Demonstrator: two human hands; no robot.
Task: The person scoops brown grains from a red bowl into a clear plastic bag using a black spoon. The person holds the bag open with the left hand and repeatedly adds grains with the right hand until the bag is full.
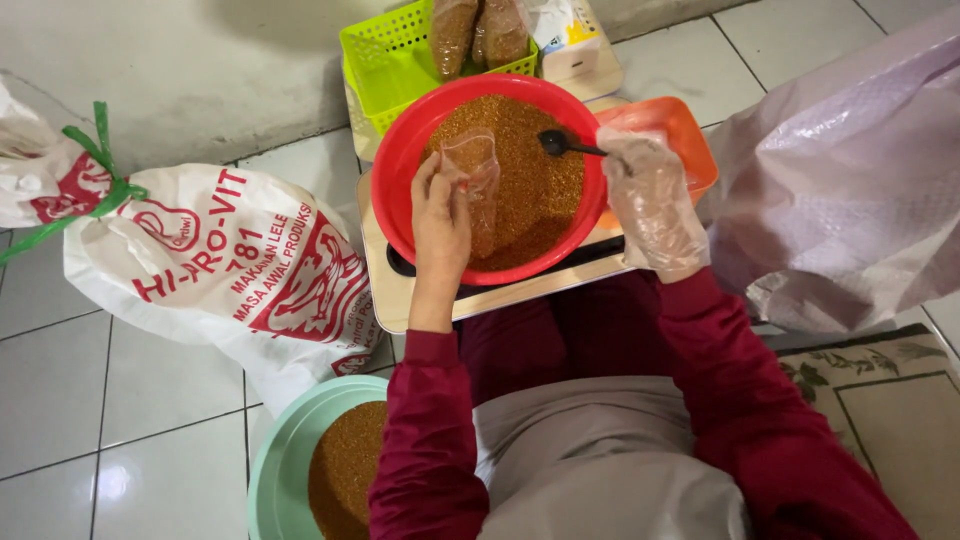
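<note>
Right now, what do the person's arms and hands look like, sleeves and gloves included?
Both arms wear long dark red sleeves reaching the wrists. The left hand is bare. The right hand wears a loose, crinkled, clear plastic glove that ends near the cuff.

White, red-printed sack (230, 270) lies left; filled clear packets (478, 32) in green basket (385, 60).

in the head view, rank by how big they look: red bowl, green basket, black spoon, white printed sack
1. white printed sack
2. red bowl
3. green basket, though it is partly cut off by the frame and lies farther away, so this place is unsure
4. black spoon, held in the gloved right hand
</note>
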